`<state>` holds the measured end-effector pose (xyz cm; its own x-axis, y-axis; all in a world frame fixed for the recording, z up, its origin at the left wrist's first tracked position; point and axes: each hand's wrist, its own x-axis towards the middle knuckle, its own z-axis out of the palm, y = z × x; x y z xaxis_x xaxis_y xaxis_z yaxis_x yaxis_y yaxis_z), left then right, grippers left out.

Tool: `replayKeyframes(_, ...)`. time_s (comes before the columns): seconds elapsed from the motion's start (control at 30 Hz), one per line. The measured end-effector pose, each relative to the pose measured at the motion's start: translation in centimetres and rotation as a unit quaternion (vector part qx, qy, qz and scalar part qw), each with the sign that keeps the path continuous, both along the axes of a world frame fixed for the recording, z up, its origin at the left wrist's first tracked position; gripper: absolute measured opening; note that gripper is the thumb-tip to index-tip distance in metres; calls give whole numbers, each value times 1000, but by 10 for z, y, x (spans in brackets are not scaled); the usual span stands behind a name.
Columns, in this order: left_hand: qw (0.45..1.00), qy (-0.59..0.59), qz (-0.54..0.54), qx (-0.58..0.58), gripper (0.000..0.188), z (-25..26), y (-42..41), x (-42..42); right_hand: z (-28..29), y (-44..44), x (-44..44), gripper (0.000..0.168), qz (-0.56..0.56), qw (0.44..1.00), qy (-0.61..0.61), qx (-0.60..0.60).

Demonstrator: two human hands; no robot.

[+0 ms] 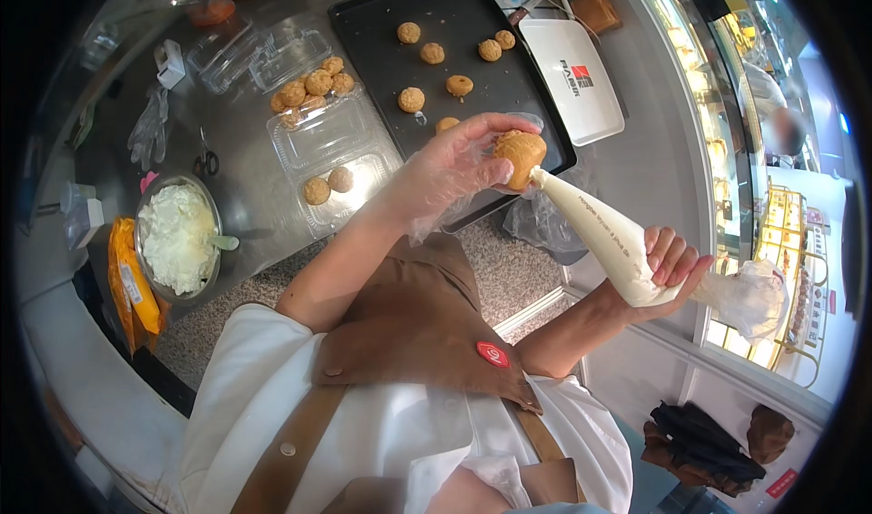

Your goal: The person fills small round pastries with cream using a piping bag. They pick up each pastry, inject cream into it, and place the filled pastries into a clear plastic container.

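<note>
A golden cream puff shell (519, 154) is held up by my left hand (453, 163), which wears a clear plastic glove. My right hand (671, 262) is bare and squeezes a piping bag (603, 231) full of pale cream. The bag's tip touches the lower side of the shell, with a bit of white cream at the contact. Its twisted top end sticks out beyond my right hand. Beneath my left hand is a black baking tray (368, 30) with several puff shells (411, 99) spread over it.
Left of the tray, clear plastic clamshell boxes (320, 136) hold several puffs. A metal bowl of white cream (178, 238) with a green-handled utensil stands near a yellow packet (133, 289), scissors (206, 160) and a plastic glove (150, 126). A white tray (575, 81) lies right. Beyond glass, a person (783, 129) appears.
</note>
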<state>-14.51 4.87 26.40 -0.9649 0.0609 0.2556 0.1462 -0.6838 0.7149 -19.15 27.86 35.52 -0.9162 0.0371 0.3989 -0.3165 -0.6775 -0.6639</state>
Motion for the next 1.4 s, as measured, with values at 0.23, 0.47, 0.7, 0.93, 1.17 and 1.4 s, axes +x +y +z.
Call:
replayKeyframes(0.23,995,-48,-38,75,56,2,1,0,-5,4,-6,53,43,997,-24,-52)
replayKeyframes(0.47,993,-70,-50,82,63,-4,1,1,-4,6,-7,53,90,989,-34,-115)
replayKeyframes(0.7,992,-61,-53,100,52,-7,0,3,-11,4,-11,53,90,991,-34,-95)
replayKeyframes(0.93,987,-76,-58,133,43,-2,-1,2,-20,0,-18,51,109,983,-57,-138)
replayKeyframes(1.17,987,-96,-51,121,62,0,-5,4,-35,-2,-31,46,162,923,-178,-301)
replayKeyframes(1.4,982,-93,-93,139,54,-29,-2,26,-51,7,-37,41,197,909,-210,-300)
